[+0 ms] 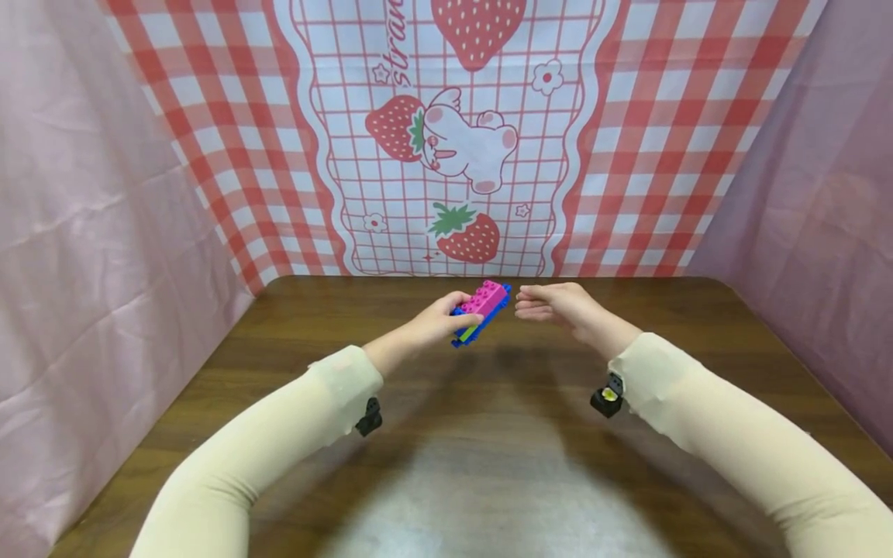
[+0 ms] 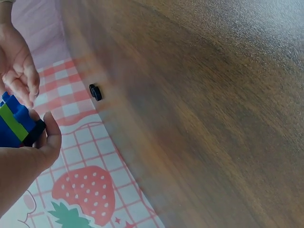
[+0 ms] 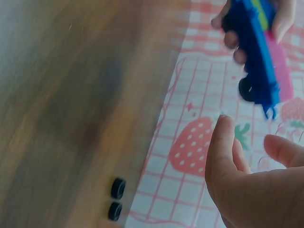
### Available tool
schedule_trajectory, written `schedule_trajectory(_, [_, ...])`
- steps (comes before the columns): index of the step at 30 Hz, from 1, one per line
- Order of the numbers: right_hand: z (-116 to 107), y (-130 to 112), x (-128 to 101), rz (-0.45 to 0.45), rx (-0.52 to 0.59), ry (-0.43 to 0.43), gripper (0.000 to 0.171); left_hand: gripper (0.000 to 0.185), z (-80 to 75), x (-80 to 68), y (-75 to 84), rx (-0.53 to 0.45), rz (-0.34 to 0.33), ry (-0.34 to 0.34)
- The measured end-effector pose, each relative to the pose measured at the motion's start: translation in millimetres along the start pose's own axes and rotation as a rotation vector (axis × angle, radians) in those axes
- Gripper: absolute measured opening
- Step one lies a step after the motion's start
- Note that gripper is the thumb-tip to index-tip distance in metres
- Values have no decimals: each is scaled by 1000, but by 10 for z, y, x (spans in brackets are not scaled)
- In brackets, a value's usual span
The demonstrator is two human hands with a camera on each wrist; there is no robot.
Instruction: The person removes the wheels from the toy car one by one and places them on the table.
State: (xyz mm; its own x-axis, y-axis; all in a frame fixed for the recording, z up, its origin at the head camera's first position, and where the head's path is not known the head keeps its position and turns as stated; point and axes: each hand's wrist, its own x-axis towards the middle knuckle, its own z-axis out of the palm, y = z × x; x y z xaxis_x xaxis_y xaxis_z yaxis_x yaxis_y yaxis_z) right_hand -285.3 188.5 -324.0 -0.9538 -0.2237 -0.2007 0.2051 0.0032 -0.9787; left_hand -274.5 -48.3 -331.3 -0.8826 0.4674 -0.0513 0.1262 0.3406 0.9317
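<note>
My left hand (image 1: pixel 446 314) grips a toy car (image 1: pixel 481 310) made of building blocks. A pink studded block (image 1: pixel 486 294) sits on its blue base, with a lime-green piece (image 2: pixel 13 121) toward one end. Underneath, a black wheel (image 3: pixel 245 89) shows in the right wrist view. Just right of the car, my right hand (image 1: pixel 561 306) is held in the air with nothing in it, fingers together and slightly bent, thumb apart. Both hands are raised over the far part of the table.
Near the table's far edge, two small black wheels (image 3: pixel 118 188) lie close together in the right wrist view. The brown wooden table (image 1: pixel 453 480) ends at a red-and-white strawberry cloth (image 1: pixel 460 240). Pink curtains (image 1: pixel 105 232) hang on both sides.
</note>
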Motion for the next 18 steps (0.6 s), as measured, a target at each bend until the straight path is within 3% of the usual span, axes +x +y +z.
schedule_trajectory(8, [224,-40,-82,16,-3,-48,65,40,35,-1,11,119,46,46])
schedule_trajectory(13, [355,-27,-126,70,77,-71,59,39,65,0,4,173,62,75])
schedule_trajectory(18, [462,-17,-180,96,149,-74,50,37,74,-8,3,162,77,94])
